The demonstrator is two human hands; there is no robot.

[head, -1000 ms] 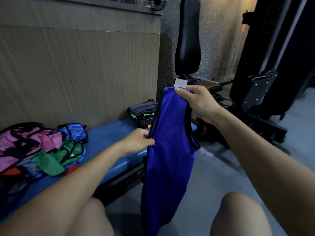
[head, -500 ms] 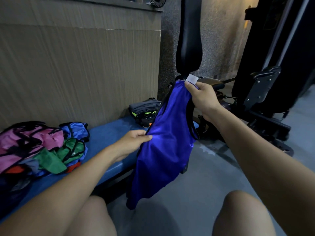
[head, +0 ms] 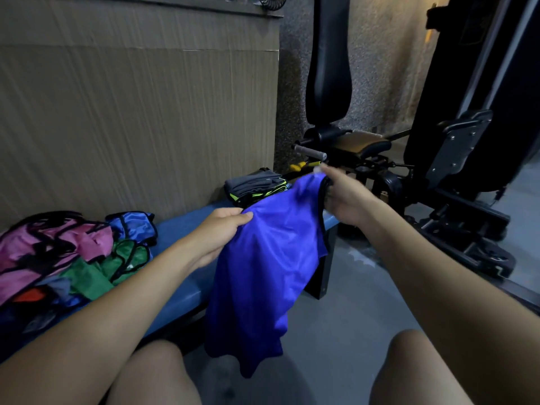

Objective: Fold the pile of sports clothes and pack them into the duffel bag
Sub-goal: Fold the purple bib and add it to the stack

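Head view, seated person, both knees at the lower edge. The left hand pinches the left edge of a blue vest between thumb and curled fingers. The right hand, blurred by motion, grips the vest's upper end at its black-trimmed edge, where a small white tag shows just above the fingers. The vest is held slack between the two hands, above the near end of the bench and partly over the floor; its lower part hangs free in front of the bench edge, between the knees, and does not reach the floor as far as can be seen. On the blue bench top, at left, lies an unfolded pile of pink, green, blue and orange garments with black trim. At the far end of the bench, close to the panelled wall, sits a stack of folded grey and black items with neon-green markings; the vest's upper edge overlaps it in the view, and contact cannot be judged. Behind and to the right stands a black exercise machine with an upright padded backrest. No bag can be made out.
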